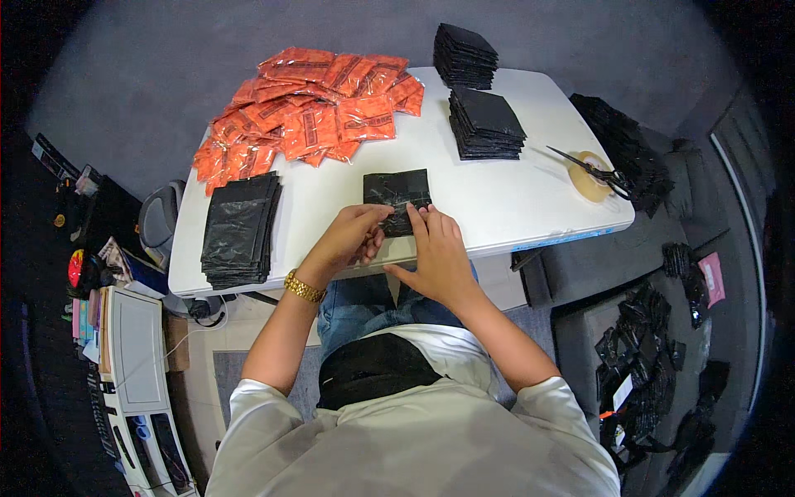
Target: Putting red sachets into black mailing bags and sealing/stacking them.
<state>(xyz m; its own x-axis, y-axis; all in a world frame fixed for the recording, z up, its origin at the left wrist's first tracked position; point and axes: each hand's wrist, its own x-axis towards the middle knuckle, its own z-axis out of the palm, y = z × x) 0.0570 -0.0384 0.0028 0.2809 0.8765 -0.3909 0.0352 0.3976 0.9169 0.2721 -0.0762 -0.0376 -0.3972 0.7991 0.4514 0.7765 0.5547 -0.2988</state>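
At centre frame, near edge of the white plastic-topped table [497, 207], I have one square black plastic packet [396, 185] lying flat under both hands. Left hand [346, 236]: half curled, thumb and forefinger over the packet's left side; can't tell if they pinch anything. Right hand [441, 257]: fairly open, fingertips on the packet's lower right part, thumb splayed off to the side, no grip visible.

Progress, my read: partway. Two neat stacks of square black packets, one at upper right of centre [487, 124], the other just behind it [465, 54], look like finished pieces. The current packet is about that shape but not on a stack, so I'd count it unfinished.

Probably left to do: the tall stack of longer, flat black plastic sheets or bags [236, 232] at left of frame. Can't tell whether the big heap of orange packets in clear wrap [319, 116], upper left, is waiting or done. Black-handled scissors [611, 177] and a wide tan tape roll [584, 189] lie at right, out of both hands.
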